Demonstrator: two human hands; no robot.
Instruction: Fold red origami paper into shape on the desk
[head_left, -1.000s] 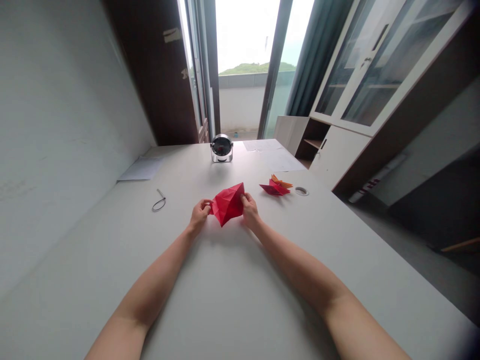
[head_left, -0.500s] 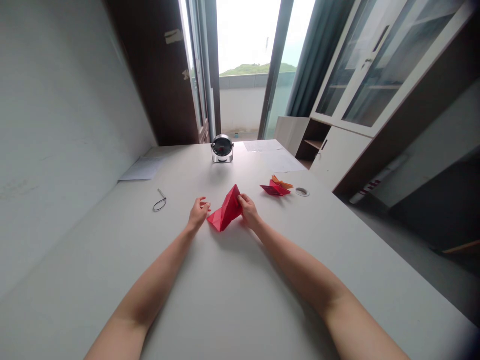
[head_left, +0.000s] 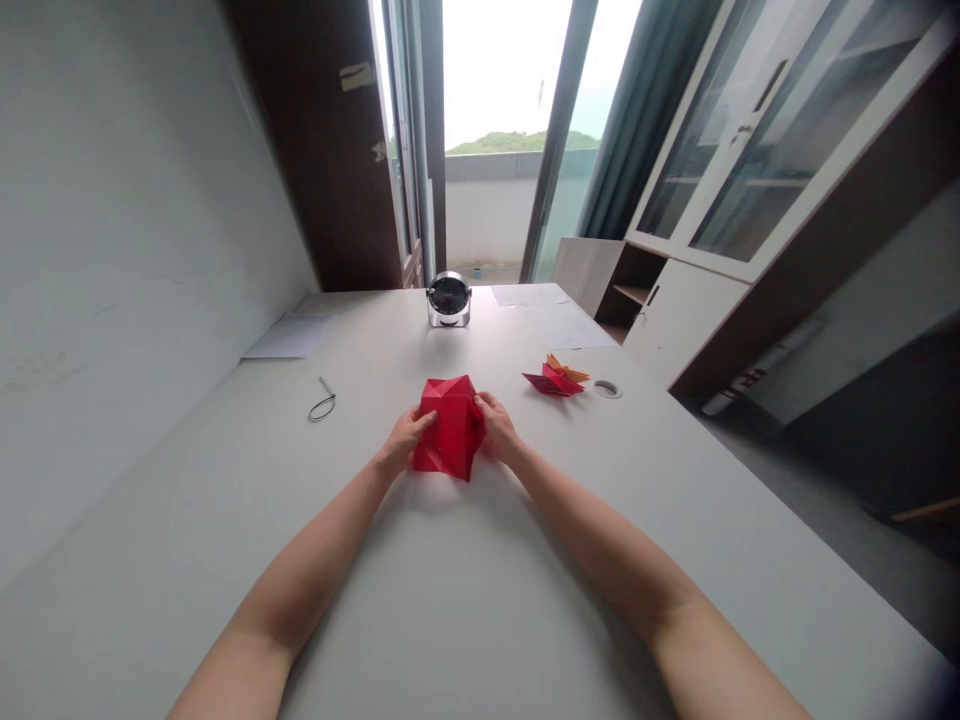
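Note:
Between my two hands is a sheet of red origami paper (head_left: 450,430), creased and partly folded, its broad face turned toward me. My left hand (head_left: 409,435) pinches its left edge, thumb lying on the front. On the other side my right hand (head_left: 496,420) grips the upper right edge, where the paper bends back into a fold. The fingers behind the paper are hidden. Beyond my right hand, folded red paper pieces (head_left: 553,382) lie on the table with an orange folded piece (head_left: 568,370) on top.
On the white table (head_left: 450,600) a roll of tape (head_left: 607,388) lies right of the folded pieces. A looped black cord (head_left: 322,407) is at the left. A round metal-framed device (head_left: 448,298) stands at the back. Flat papers (head_left: 289,337) lie by the wall.
My left hand, apart from the paper before, has closed on its left edge. The red paper has turned and spread from a peaked shape to a broad face. My right hand keeps its hold.

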